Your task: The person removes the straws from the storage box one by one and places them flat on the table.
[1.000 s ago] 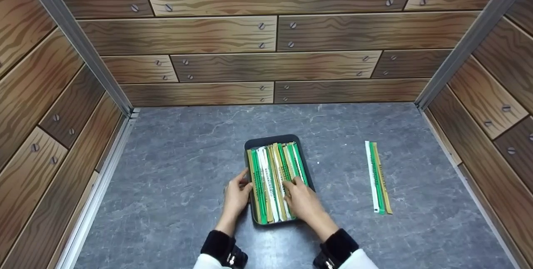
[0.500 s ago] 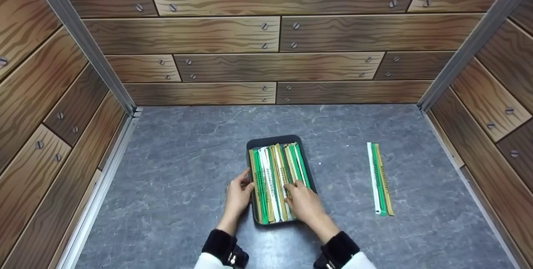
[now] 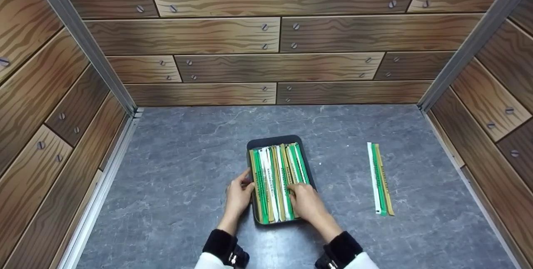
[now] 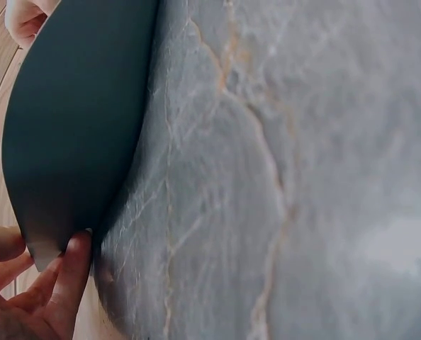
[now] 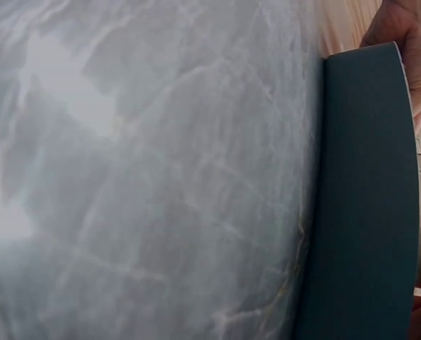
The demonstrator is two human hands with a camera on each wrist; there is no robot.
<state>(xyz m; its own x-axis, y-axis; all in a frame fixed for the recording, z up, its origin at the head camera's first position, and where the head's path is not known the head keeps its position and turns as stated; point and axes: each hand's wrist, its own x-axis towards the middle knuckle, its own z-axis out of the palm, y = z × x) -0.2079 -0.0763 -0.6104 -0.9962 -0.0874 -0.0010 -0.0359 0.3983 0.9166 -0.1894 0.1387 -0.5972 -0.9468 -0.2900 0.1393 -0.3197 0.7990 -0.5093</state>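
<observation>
A black tray lies on the grey marbled surface in the head view, filled with long slim packets in green, white and gold, set side by side lengthwise. My left hand grips the tray's left wall, thumb at the rim; the left wrist view has the fingers against the tray's outer side. My right hand reaches over the tray's right part, its bent fingers down on the packets. Its fingertips are partly hidden, so whether they pinch one cannot be seen. In the right wrist view the tray wall hides most of that hand.
To the right of the tray lie a white packet, a green packet and a gold packet, close together. Wood-patterned walls enclose the surface at the back and both sides. Small white specks dot the surface.
My right fingers have drawn in and shifted slightly right. A gap between the packets at the tray's far right part has closed, with a gold packet there. The left hand stays put.
</observation>
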